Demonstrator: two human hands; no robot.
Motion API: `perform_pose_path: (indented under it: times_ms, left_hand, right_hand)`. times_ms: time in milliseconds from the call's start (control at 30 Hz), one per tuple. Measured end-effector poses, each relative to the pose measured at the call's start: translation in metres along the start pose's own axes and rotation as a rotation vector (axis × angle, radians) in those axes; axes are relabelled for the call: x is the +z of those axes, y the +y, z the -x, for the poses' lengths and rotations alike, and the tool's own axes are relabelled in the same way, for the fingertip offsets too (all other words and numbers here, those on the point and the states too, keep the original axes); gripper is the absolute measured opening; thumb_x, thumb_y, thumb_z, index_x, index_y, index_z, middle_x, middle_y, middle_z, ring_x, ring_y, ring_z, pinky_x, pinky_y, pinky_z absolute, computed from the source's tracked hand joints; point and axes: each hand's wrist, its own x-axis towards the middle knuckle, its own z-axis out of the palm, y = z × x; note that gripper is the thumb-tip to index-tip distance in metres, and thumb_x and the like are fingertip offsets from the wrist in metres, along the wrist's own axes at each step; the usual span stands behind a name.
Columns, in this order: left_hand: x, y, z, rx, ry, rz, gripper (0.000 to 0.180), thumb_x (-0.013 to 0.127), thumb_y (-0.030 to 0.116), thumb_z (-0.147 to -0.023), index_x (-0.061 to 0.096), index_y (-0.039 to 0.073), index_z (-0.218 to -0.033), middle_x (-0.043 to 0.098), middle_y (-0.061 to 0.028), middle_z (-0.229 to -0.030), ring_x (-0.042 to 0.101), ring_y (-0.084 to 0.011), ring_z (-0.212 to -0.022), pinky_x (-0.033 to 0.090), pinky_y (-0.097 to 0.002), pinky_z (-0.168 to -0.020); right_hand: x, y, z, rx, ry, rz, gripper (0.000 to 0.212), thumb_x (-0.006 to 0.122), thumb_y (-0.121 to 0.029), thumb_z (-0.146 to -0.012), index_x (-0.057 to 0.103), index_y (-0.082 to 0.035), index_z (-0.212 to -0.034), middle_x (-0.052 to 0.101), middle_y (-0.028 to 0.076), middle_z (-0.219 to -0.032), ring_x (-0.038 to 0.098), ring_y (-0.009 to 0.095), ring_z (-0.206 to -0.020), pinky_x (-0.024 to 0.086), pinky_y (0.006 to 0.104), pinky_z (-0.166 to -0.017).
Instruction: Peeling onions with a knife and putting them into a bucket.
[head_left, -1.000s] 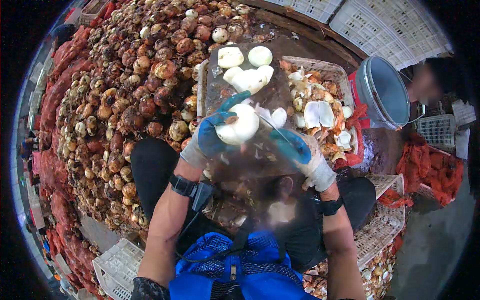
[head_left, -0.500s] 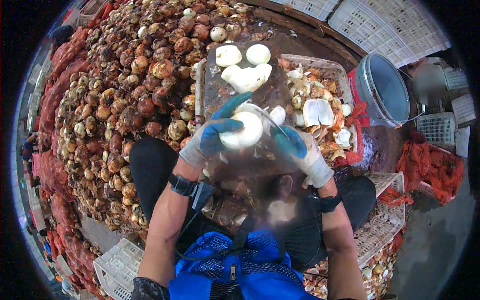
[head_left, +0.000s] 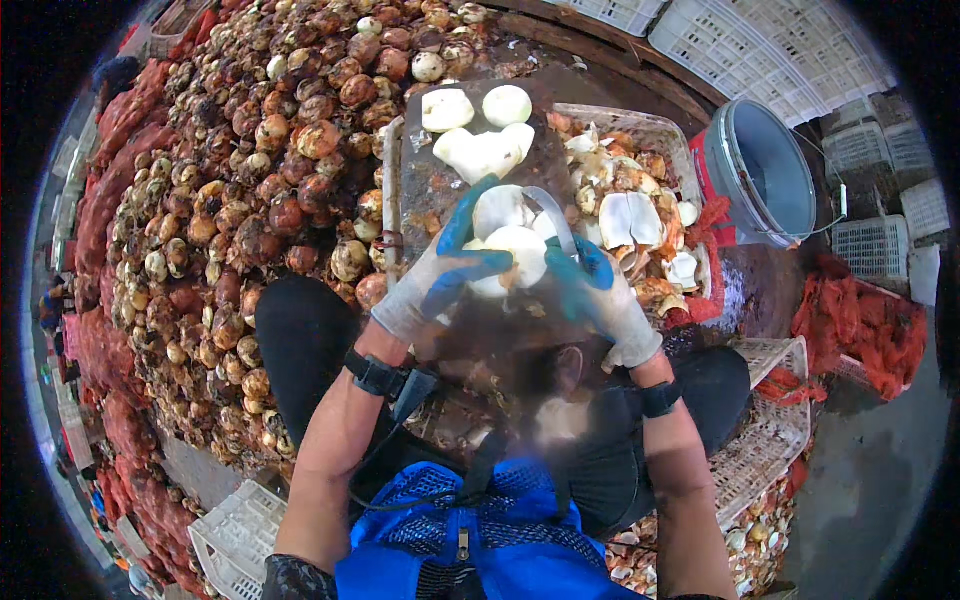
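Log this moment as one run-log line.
left hand: holding peeled onion | right hand: holding thin grey blade | board: other peeled onions beyond hands | right of board: crate of peelings

Bucket (head_left: 780,165): grey-blue inside, red on its outer side, wire handle (head_left: 843,202) reaching out to the right
White crates (head_left: 765,65): slatted, in a bank at the upper right
Wooden beam (head_left: 655,62): running along just below those crates
Red netting (head_left: 865,335): bunched up at the right, below the bucket
Mesh sacks (head_left: 90,250): red, lined up down the left side
Floor (head_left: 860,480): grey and wet-looking at the lower right
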Motion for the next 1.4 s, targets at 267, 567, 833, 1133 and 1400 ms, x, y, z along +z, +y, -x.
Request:
perform_pose_path:
  times_ms: [267, 567, 833, 1133, 1400]
  left_hand:
    - [-0.008, -0.011, -0.005, -0.022, 0.047, 0.302, 0.066, 0.061, 0.002, -0.082, 0.032, 0.010, -0.141, 0.049, -0.0073, -0.130, 0.050, -0.0205, -0.118, 0.042, -0.0331, -0.099]
    - [0.000, 0.008, -0.006, -0.029, 0.137, 0.190, 0.053, 0.057, 0.011, -0.088, 0.036, 0.009, -0.137, 0.054, -0.0081, -0.121, 0.058, -0.0173, -0.102, 0.054, -0.0312, -0.075]
    - [-0.004, 0.005, 0.002, -0.035, 0.243, -0.061, 0.059, 0.061, 0.011, -0.086, 0.034, 0.009, -0.139, 0.050, -0.0042, -0.124, 0.055, -0.0141, -0.103, 0.049, -0.0261, -0.078]
    - [-0.009, 0.010, 0.009, -0.065, 0.217, 0.129, 0.042, 0.047, 0.020, -0.095, 0.040, 0.004, -0.133, 0.053, -0.0064, -0.122, 0.056, -0.0147, -0.105, 0.050, -0.0286, -0.082]
    - [-0.021, -0.006, 0.001, -0.152, 0.029, 0.654, 0.058, 0.050, 0.047, -0.090, 0.043, 0.006, -0.129, 0.063, -0.0159, -0.106, 0.066, -0.0300, -0.083, 0.057, -0.0383, -0.067]
  right_hand:
    - [0.016, 0.002, -0.011, 0.195, -0.053, -0.351, 0.045, 0.064, -0.036, -0.086, 0.050, -0.007, -0.118, 0.061, 0.003, -0.077, 0.053, 0.009, -0.050, 0.043, 0.0237, -0.043]
    - [0.006, 0.004, -0.006, 0.261, -0.062, -0.945, 0.056, 0.043, -0.049, -0.094, 0.041, -0.010, -0.134, 0.059, 0.009, -0.110, 0.051, 0.012, -0.068, 0.047, 0.0198, -0.058]
    - [-0.113, -0.018, -0.013, -0.190, 0.216, -1.004, 0.050, 0.056, -0.053, -0.086, 0.052, -0.010, -0.110, 0.050, -0.001, -0.067, 0.047, 0.009, -0.055, 0.040, 0.0219, -0.046]
    - [-0.313, 0.027, -0.051, -0.193, 0.938, -0.446, 0.043, 0.069, -0.040, -0.081, 0.062, -0.001, -0.096, 0.060, 0.008, -0.072, 0.053, 0.015, -0.050, 0.042, 0.0325, -0.042]
    - [-0.290, 0.021, -0.065, -0.046, 0.968, -0.062, 0.016, 0.070, -0.017, -0.079, 0.059, -0.006, -0.082, 0.060, 0.005, -0.071, 0.048, 0.012, -0.045, 0.037, 0.0272, -0.040]
